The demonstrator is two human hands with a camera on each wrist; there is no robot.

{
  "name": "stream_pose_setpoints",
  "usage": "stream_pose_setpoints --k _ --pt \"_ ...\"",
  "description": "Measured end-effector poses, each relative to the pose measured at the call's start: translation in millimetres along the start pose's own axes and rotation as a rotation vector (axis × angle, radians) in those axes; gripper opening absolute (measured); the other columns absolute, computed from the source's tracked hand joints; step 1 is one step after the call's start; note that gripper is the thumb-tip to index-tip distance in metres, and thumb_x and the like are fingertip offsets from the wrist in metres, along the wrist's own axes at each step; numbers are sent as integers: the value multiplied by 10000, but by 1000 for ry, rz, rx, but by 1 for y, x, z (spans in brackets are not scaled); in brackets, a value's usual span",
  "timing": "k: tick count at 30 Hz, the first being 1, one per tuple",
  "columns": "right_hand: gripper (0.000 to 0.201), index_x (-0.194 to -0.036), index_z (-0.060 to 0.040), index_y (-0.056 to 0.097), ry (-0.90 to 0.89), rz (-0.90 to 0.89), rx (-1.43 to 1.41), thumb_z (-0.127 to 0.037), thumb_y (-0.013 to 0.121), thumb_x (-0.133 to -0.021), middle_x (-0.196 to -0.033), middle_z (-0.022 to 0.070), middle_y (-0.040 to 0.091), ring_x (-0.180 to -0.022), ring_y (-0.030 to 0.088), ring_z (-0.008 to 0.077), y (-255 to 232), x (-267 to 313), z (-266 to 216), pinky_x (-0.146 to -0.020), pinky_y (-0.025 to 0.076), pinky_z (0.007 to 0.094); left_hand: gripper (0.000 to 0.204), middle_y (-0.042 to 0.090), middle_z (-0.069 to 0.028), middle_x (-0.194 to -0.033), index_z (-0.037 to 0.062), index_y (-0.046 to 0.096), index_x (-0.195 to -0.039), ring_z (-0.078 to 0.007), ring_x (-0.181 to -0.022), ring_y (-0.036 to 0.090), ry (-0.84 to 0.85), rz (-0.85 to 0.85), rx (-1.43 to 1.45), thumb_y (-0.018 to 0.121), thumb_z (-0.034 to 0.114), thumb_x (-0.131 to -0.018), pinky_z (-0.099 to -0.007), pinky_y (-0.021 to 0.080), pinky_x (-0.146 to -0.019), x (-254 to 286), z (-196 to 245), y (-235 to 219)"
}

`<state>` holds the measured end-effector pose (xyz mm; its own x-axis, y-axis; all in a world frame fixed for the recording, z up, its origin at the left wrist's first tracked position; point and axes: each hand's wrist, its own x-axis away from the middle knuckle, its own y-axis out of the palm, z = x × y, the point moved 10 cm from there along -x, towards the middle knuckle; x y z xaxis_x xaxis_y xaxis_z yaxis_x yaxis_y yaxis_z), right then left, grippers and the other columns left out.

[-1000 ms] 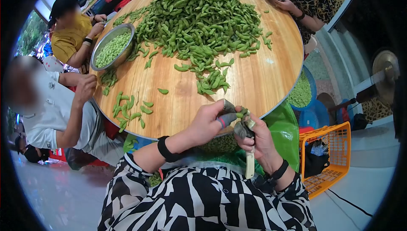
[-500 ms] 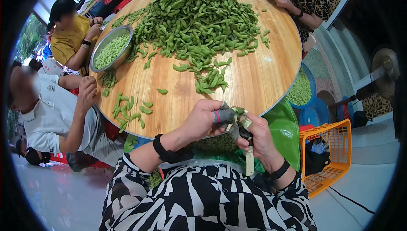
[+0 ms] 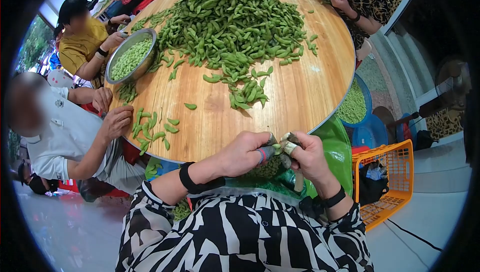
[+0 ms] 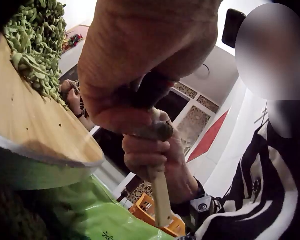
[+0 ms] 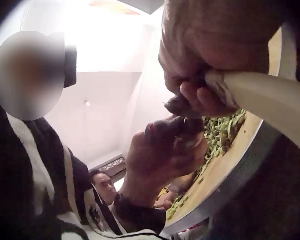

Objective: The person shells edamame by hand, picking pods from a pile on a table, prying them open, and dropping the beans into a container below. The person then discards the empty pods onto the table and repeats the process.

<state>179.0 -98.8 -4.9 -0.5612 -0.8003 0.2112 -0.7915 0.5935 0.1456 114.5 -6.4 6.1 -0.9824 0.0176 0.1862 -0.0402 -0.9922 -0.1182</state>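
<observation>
My left hand pinches a green soybean pod in front of the near table edge. Dark covers wrap some of its fingertips. Close beside it, fingertips almost meeting, is my right hand, also with covered fingertips. It grips a tool by its pale handle, which points downward in the head view; the tool's working end is hidden among the fingers. In the left wrist view the handle juts below the curled right fingers. Beyond both hands, a large heap of soybean pods covers the wooden table.
A metal bowl of shelled beans stands at the table's left. A person in white handles pods nearby; others sit around. Right of me are a green plastic sheet, a blue basin of beans and an orange crate.
Both hands have lowered slightly toward me, and the right hand has turned, its handle now less exposed. The person in white has brought a hand down to the pods on the table.
</observation>
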Motion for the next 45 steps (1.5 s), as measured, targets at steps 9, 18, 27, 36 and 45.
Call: stream_pose_setpoints --k 9,18,27,36,45 --pt "70 -851 -20 586 47 -135 -42 -29 553 -791 -622 -34 525 -462 456 31 4 -3 20 -416 351 189 79 522 -136 -639 13 542 -835 -290 -566 537 427 7 -432 561 77 -793 -350 419 -528 7 27 6" --pt "87 -885 -11 594 -40 -81 125 -51 563 -814 -666 -25 538 -504 463 38 2 2 12 -455 369 196 168 472 -153 -631 19 463 -732 -387 -600 519 623 88 -593 615 86 -706 -448 411 -537 11 41 10" --pt "81 -932 1 598 -25 -67 -35 -52 560 -883 -693 -13 544 -510 444 46 3 8 10 -456 345 201 215 658 -132 -770 -10 636 -1001 -194 -690 628 142 124 -47 626 45 -793 -319 506 -653 0 -8 -12" --pt "66 -914 -1 595 -4 23 -24 -38 562 -870 -629 -11 538 -466 450 49 -1 4 14 -415 335 208 140 626 -6 -746 16 663 -960 -38 -595 512 -150 138 273 672 94 -843 -195 397 -506 -2 -21 -8" --pt "88 -941 -13 556 89 -4 -86 -87 520 -909 -635 5 512 -459 415 52 1 6 27 -403 313 202 197 583 -100 -811 40 617 -900 -285 -798 590 240 196 -1006 674 72 -714 -387 482 -703 31 19 -44"
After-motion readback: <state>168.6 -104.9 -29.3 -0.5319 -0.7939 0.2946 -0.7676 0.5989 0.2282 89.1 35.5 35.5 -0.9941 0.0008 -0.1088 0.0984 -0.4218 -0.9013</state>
